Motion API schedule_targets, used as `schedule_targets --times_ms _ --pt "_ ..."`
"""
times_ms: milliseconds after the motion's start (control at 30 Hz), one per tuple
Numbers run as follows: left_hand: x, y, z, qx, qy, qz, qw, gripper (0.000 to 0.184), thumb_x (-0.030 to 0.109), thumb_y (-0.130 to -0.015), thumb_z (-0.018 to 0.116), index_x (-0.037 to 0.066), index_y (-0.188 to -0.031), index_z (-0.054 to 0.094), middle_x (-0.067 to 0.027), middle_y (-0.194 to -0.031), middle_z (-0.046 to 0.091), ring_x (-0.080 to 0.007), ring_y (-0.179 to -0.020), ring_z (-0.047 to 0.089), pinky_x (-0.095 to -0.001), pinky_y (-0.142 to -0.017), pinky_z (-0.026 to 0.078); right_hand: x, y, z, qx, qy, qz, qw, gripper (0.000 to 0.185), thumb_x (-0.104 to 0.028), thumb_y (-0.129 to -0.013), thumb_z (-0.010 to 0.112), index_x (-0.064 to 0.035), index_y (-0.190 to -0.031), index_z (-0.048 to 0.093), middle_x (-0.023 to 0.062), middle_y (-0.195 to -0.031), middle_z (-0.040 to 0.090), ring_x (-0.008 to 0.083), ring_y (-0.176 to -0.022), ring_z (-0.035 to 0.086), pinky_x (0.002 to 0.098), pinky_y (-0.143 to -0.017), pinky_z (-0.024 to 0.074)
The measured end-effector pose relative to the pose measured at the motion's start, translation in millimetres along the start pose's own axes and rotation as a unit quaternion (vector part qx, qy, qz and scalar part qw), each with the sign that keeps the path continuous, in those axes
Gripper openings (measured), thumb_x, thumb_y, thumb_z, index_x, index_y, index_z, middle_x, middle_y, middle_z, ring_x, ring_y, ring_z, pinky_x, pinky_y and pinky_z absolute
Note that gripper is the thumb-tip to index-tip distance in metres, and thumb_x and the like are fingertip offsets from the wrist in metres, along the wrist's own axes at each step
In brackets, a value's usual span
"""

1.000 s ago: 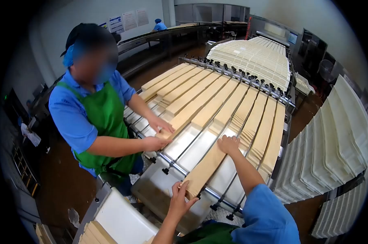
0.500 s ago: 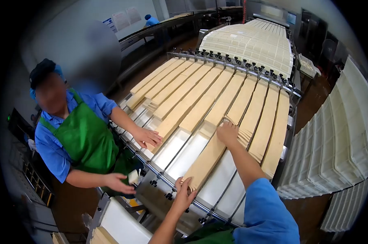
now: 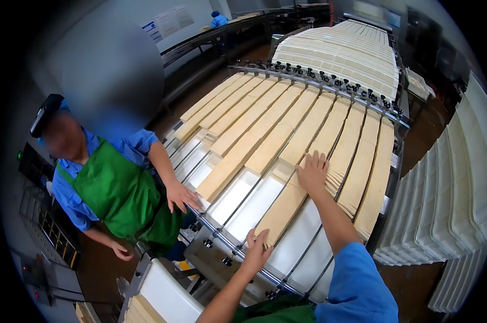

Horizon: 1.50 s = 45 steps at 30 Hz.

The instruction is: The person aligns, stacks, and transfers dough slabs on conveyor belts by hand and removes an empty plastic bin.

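Observation:
A long pale-yellow stack of thin flat sheets (image 3: 284, 211) lies in a lane on the table in front of me. My left hand (image 3: 257, 252) cups its near end, thumb and fingers pressed round the corner. My right hand (image 3: 313, 173) rests on the far part of the same stack, fingers stretched forward and apart. Just right of that hand, a neighbouring row (image 3: 344, 195) shows fanned, leaning sheets at its edge. What the sheets are made of I cannot tell.
Thin metal rods (image 3: 238, 211) divide the white table surface (image 3: 252, 200) into lanes. A clamp-studded crossbar (image 3: 308, 82) spans the far side. At left stands a co-worker in a green apron (image 3: 119, 191), one hand (image 3: 180, 197) at the table edge. White ridged trays (image 3: 437, 188) are stacked at right.
My right hand's fingers have straightened and spread on the stack. My left hand stays at the near end. The co-worker's upper hand has drawn back from a row; the lower hand has dropped.

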<state>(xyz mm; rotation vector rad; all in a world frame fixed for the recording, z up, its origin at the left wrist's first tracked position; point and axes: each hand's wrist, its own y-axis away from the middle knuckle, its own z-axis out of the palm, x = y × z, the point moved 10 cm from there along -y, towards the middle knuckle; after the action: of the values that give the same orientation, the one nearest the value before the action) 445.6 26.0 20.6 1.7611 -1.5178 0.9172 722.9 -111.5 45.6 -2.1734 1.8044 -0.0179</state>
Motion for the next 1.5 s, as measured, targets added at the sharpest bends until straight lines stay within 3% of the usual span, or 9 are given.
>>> schedule_targets --times_ms 167,300,467,633,700,867,1167,1267,1500 --pt "-11 -5 8 -0.006 0.017 -0.040 0.999 0.064 0.002 -0.081 0.065 0.013 -0.136 0.036 -0.0278 -0.140 0.015 -0.0453 -0.112 0.049 -0.0396 -0.096 0.044 18 -8 21 -0.053 -0.059 0.035 0.996 0.081 -0.053 -0.089 0.044 0.0033 -0.143 0.023 0.0205 -0.150 0.021 0.0357 -0.141 0.014 0.0479 -0.113 0.0087" --pt "-21 -21 30 -0.025 0.022 0.024 0.999 0.068 -0.003 -0.079 0.061 0.011 -0.139 0.033 -0.0281 -0.141 0.014 -0.0368 -0.115 0.044 -0.0416 -0.101 0.038 27 -28 10 0.010 -0.078 0.032 0.996 0.077 -0.053 -0.078 0.060 0.0072 -0.125 0.045 0.0263 -0.131 0.044 0.0399 -0.124 0.038 0.0503 -0.106 0.0247" --pt "-33 -54 62 -0.066 0.072 0.021 0.995 0.067 -0.004 -0.084 0.053 0.020 -0.142 0.029 -0.0302 -0.143 0.008 -0.0435 -0.127 0.033 -0.0378 -0.107 0.031 32 -50 29 -0.120 -0.005 0.054 0.991 0.087 -0.058 -0.085 0.048 0.0069 -0.140 0.028 0.0244 -0.148 0.024 0.0380 -0.139 0.018 0.0491 -0.113 0.0115" --pt "2 -19 3 0.163 -0.024 0.080 0.983 0.060 -0.010 -0.079 0.044 0.011 -0.135 0.037 -0.0237 -0.139 0.024 -0.0418 -0.121 0.041 -0.0400 -0.102 0.037 31 -48 35 -0.163 0.016 0.103 0.981 0.082 -0.058 -0.089 0.039 -0.0031 -0.147 0.017 0.0156 -0.154 0.011 0.0335 -0.142 0.007 0.0497 -0.113 0.0082" --pt "-2 14 -25 0.147 0.101 -0.049 0.983 0.058 -0.010 -0.078 0.044 0.010 -0.133 0.039 -0.0220 -0.136 0.029 -0.0403 -0.122 0.041 -0.0384 -0.100 0.039 21 -35 22 -0.172 0.013 0.121 0.978 0.080 -0.056 -0.090 0.039 -0.0047 -0.147 0.016 0.0147 -0.155 0.010 0.0329 -0.143 0.006 0.0503 -0.113 0.0079" --pt "-18 120 -78 0.307 0.099 -0.015 0.946 0.053 -0.006 -0.079 0.047 0.009 -0.130 0.043 -0.0202 -0.132 0.032 -0.0379 -0.120 0.043 -0.0369 -0.098 0.041 -83 40 18 -0.021 -0.064 -0.146 0.987 0.065 -0.038 -0.089 0.054 -0.0027 -0.139 0.033 0.0202 -0.147 0.028 0.0385 -0.138 0.019 0.0537 -0.109 0.0159" --pt "-109 387 -150 0.527 -0.185 -0.271 0.784 0.056 0.018 -0.076 0.067 -0.003 -0.124 0.046 -0.0254 -0.122 0.047 -0.0437 -0.117 0.039 -0.0505 -0.101 0.029 -322 292 -30 -0.050 -0.281 -0.529 0.799 0.016 -0.024 -0.076 0.067 -0.0072 -0.075 0.066 0.0136 -0.111 0.059 0.0377 -0.120 0.042 0.0496 -0.096 0.0286" --pt "-148 508 -140 0.491 -0.225 -0.558 0.630 0.080 0.033 -0.072 0.073 -0.003 -0.132 0.034 -0.0301 -0.132 0.032 -0.0451 -0.122 0.031 -0.0532 -0.100 0.029 -377 372 -26 -0.092 -0.326 -0.559 0.757 0.025 -0.030 -0.079 0.063 -0.0059 -0.081 0.067 0.0134 -0.115 0.058 0.0383 -0.120 0.041 0.0502 -0.097 0.0277" --pt "-187 606 -127 0.560 -0.057 -0.546 0.620 0.081 0.021 -0.065 0.080 -0.009 -0.123 0.032 -0.0320 -0.119 0.033 -0.0442 -0.108 0.038 -0.0467 -0.094 0.035 -520 537 28 -0.235 -0.212 -0.602 0.733 0.067 -0.043 -0.081 0.062 -0.0029 -0.132 0.044 0.0226 -0.143 0.030 0.0379 -0.129 0.028 0.0500 -0.102 0.0253"
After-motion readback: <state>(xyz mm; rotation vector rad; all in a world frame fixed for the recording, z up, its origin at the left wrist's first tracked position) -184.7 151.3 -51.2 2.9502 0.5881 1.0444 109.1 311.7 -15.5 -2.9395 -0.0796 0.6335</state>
